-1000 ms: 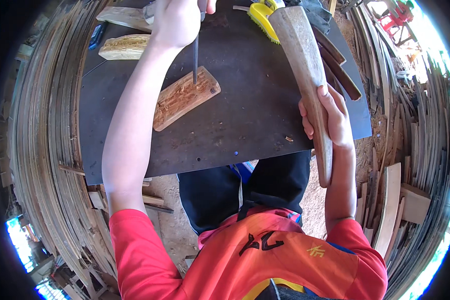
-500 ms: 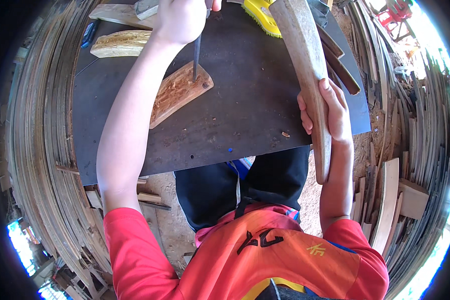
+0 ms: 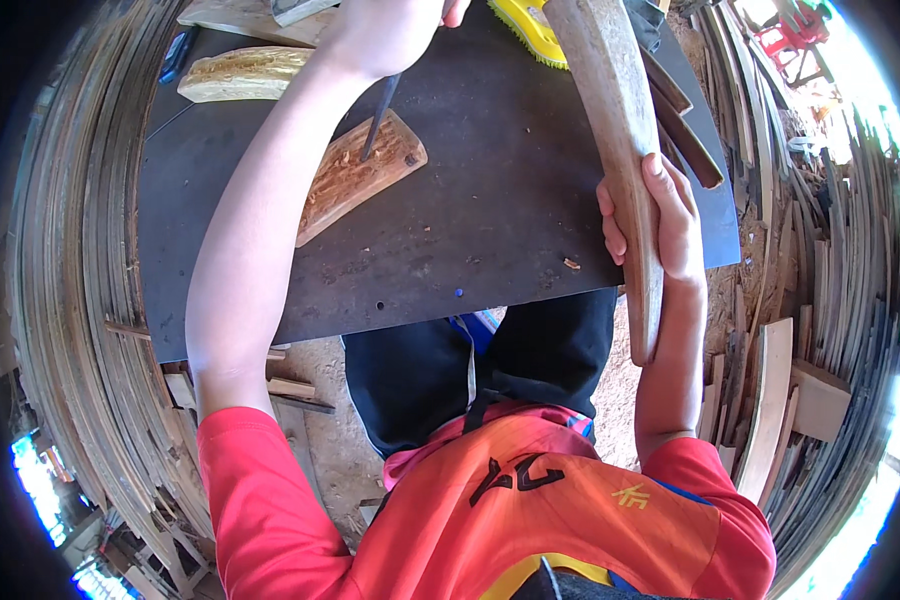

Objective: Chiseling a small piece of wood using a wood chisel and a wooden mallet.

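Observation:
My left hand (image 3: 385, 30), at the top of the view, is closed on a chisel whose dark, narrow metal shaft (image 3: 379, 118) shows below it. The handle is out of sight. The chisel's tip rests, tilted, on a carved wood block (image 3: 370, 178) with a rough, gouged top and a dark knot near its right end. My forearm covers part of the block's left side. On the right, my right hand (image 3: 665, 215) grips a long, pale wooden club (image 3: 620, 120) by its narrow end; its thick end rises toward the upper edge.
The dark tabletop (image 3: 500, 200) holds a second rough wood piece (image 3: 240, 75), a yellow brush (image 3: 530, 30), brown wooden strips (image 3: 685, 130) and a small blue object (image 3: 177, 55). A wood chip (image 3: 571, 264) lies near the front edge. Stacked boards (image 3: 70, 250) line both sides.
The chisel's tip has moved slightly left along the block, and its shaft leans more. My left hand has lifted a little upward. The club stays almost in place.

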Motion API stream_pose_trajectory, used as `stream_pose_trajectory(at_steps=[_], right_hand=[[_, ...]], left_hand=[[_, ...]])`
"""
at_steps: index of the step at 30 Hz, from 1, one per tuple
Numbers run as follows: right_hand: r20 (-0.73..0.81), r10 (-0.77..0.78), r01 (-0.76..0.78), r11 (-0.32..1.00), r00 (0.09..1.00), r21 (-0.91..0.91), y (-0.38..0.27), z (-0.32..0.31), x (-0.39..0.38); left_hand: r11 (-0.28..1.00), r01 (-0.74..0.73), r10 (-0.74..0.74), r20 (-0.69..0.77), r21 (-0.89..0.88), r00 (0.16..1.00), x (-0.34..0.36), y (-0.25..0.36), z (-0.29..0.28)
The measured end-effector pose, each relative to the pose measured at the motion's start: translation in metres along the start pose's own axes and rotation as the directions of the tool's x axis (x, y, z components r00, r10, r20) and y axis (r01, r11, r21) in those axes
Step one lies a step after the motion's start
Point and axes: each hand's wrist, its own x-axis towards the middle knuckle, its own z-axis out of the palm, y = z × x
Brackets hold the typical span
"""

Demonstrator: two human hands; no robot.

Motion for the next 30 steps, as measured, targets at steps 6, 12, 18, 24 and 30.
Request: stream_pose_trajectory(at_steps=[6, 12, 18, 24, 30], right_hand=[[-0.005, 0.004, -0.005, 1.0, 1.0, -0.004, 0.002, 0.0, -0.002], [-0.02, 0.065, -0.065, 0.998, 0.998, 0.006, -0.005, 0.001, -0.005], [0.081, 0.033, -0.035, 0.999, 0.996, 0.026, -0.009, -0.007, -0.002], [-0.011, -0.019, 0.02, 0.995, 1.0, 0.094, -0.009, -0.008, -0.008], [-0.371, -0.109, 0.183, 0.968, 0.922, 0.173, -0.005, -0.051, -0.045]], left_hand=[[0.994, -0.079, 0.075, -0.069, -0.07, 0.995, 0.007, 0.001, -0.002], [0.99, -0.056, 0.026, -0.225, -0.127, 0.974, 0.004, 0.002, -0.003], [0.944, 0.104, -0.1, 0.031, -0.313, 0.995, 0.005, 0.025, -0.011], [0.832, 0.116, -0.313, 0.285, 0.542, 0.906, 0.007, 0.065, -0.004], [0.297, 0.077, -0.756, 0.186, 0.952, 0.627, 0.021, 0.055, 0.034]])
